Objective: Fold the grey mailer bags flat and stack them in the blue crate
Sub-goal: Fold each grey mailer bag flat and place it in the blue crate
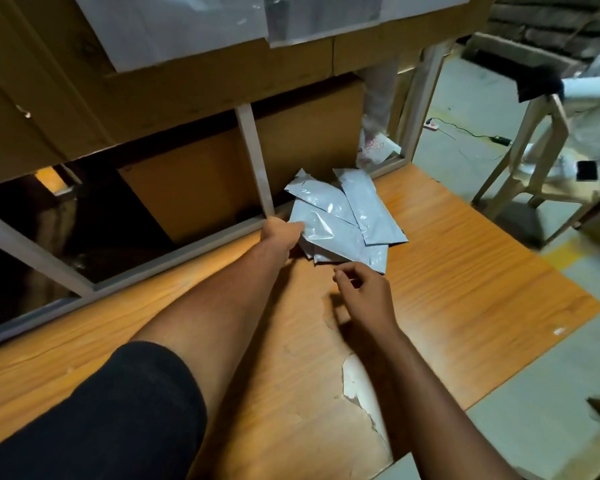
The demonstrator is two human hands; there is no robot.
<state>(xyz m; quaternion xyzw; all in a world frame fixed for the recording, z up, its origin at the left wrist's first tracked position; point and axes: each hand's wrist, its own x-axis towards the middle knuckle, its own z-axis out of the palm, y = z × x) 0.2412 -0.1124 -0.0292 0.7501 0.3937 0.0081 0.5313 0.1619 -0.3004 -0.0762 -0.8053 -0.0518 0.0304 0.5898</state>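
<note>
Gripping the near-left edge of the grey mailer bags [340,216], the left hand [280,233] has its fingers curled round or under that edge; the fingertips are hidden, so how many bags it holds can't be told. Right hand [364,292] hovers just beside the pile's near corner, fingers loosely curled with thumb and forefinger apart, pinching nothing and not touching plastic.

Pile sits at the far edge of the wooden table [465,271], up against the white frame rail [201,244], with a cardboard box [194,181] behind the rail.

Progress, as a judgement: early or mid. Several bags lie overlapped and fanned, not squared into a stack. They look like narrow folded strips already, probably, though the glare makes the creases hard to read. No blue crate is in view, so nothing shows as stacked; gathering, any remaining folding and the transfer to the crate are all left.

Orientation: the bags' long axes mostly run diagonally, from far-left down to near-right across the table. The rightmost strip lies steeper than the rest, its top end pointing away toward the frame. One crumpled end sticks up at the far-left of the pile.
</note>
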